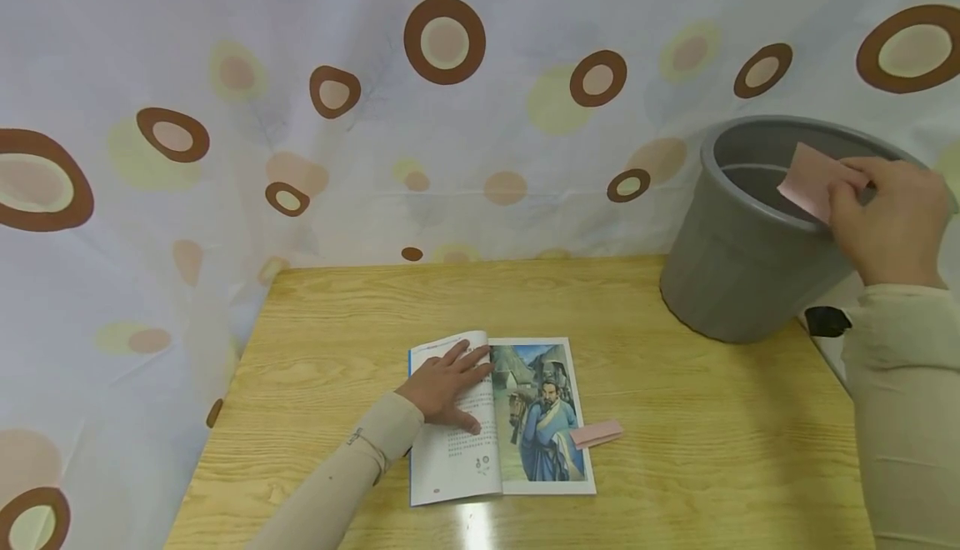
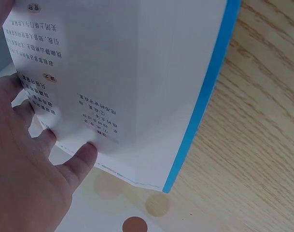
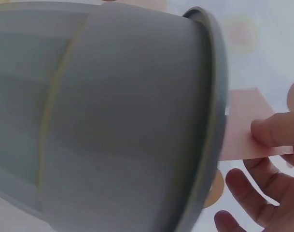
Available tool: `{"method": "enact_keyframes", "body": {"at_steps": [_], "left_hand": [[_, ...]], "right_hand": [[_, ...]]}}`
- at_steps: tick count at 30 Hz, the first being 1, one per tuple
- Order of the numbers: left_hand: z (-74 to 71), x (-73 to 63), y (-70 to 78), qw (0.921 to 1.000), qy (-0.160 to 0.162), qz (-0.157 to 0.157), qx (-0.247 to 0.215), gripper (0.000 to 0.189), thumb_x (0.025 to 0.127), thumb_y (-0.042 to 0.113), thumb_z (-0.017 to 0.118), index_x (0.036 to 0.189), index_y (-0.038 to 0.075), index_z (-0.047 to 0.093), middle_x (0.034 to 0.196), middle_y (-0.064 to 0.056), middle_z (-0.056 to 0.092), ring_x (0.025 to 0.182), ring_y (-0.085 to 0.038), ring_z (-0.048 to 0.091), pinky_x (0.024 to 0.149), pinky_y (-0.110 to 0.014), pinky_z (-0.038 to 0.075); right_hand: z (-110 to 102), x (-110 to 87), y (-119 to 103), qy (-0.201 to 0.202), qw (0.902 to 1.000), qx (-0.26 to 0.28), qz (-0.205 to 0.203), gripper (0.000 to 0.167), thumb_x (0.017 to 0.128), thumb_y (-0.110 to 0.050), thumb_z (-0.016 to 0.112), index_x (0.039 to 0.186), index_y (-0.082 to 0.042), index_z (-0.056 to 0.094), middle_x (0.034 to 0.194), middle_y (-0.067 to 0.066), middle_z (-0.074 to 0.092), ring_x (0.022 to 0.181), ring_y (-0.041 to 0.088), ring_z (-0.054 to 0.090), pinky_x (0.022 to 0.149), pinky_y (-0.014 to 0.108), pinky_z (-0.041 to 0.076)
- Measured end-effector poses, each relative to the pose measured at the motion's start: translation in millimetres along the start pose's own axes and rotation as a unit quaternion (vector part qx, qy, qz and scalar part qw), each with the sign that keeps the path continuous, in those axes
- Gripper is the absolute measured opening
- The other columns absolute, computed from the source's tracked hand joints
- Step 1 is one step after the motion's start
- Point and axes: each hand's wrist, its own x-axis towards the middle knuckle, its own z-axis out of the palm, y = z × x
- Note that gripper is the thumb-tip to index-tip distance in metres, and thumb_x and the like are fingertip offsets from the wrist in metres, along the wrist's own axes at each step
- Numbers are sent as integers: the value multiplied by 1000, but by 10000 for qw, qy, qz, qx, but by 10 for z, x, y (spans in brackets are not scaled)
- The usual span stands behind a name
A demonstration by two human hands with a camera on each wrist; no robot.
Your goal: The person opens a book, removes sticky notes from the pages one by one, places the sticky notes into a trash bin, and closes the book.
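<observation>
An illustrated book (image 1: 459, 471) lies spread on the wooden table. My left hand (image 1: 450, 379) rests with its fingers spread on the text page, and in the left wrist view the fingertips press near that page's edge. Over the rim of a grey bin (image 1: 750, 258), my right hand (image 1: 896, 208) pinches a piece of pink paper (image 1: 813, 179) between thumb and fingers. The paper (image 3: 243, 125) is partly hidden behind the bin's rim in the right wrist view. A second, folded pink slip (image 1: 597, 433) lies across the right edge of the picture page.
The bin stands at the table's back right corner, with a small black object (image 1: 827, 321) beside its base. A curtain (image 1: 360, 150) with brown and yellow circles hangs behind and to the left of the wooden table (image 1: 337, 308).
</observation>
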Motion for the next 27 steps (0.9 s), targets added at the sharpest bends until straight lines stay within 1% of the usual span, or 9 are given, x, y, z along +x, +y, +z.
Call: {"method": "enact_keyframes", "body": {"at_steps": [3,7,10,12,16,19,22,25,27], "left_hand": [[-4,-3,3,10000,16,16,-59,100,76,65,73,157,23,31,169,3,16,157,-27,12,119,-52,33],[-13,-4,6,9999,3,15,-115,100,76,64,74,157,23,31,169,3,17,157,-27,13,119,-53,33],[-25,-5,7,9999,-2,15,-109,100,76,64,74,157,23,32,169,3,17,157,-27,13,119,-52,34],[-33,-5,6,9999,4,30,-103,100,76,64,74,156,22,32,168,2,17,157,-27,13,119,-52,34],[-48,10,-6,9999,-38,94,-68,100,76,63,74,156,22,33,168,1,18,157,-28,13,118,-52,36],[-76,21,-18,9999,-72,140,4,99,76,62,75,156,22,34,168,2,19,157,-28,14,118,-50,37],[-104,30,-30,9998,-108,136,118,99,75,63,75,155,24,35,168,3,19,157,-26,15,117,-46,39],[-114,42,-43,9997,-126,138,148,99,74,64,76,155,24,35,168,4,20,157,-25,16,117,-45,40],[-124,54,-55,9997,-168,126,119,99,74,63,76,155,25,34,168,4,19,157,-25,15,117,-45,40]], "right_hand": [[26,-12,29,-178,9996,-215,91,38,95,-11,42,112,10,69,105,39,64,97,54,53,101,63,36],[53,-48,62,-706,9953,-544,383,43,101,-19,39,124,9,63,116,40,60,110,55,49,110,63,28],[59,-69,54,-815,9933,-565,592,46,103,-23,37,131,7,58,124,39,56,122,53,44,118,62,20],[55,-90,32,-657,9942,-453,715,46,102,-23,38,132,6,58,129,38,54,128,52,41,120,60,17],[30,-154,-37,26,9971,-87,762,44,101,-24,40,129,2,62,133,32,53,134,48,39,123,55,11],[-1,-209,-104,573,9966,165,560,42,102,-25,41,124,2,65,130,30,54,130,47,42,121,53,18],[-38,-253,-181,859,9946,382,439,40,103,-25,42,120,3,66,129,27,55,128,45,44,115,53,28],[-82,-293,-259,962,9928,543,464,40,103,-26,43,118,3,67,131,16,56,130,40,45,116,49,30],[-115,-324,-309,996,9916,660,495,40,102,-26,45,118,2,68,130,0,56,131,37,45,117,44,29]]}}
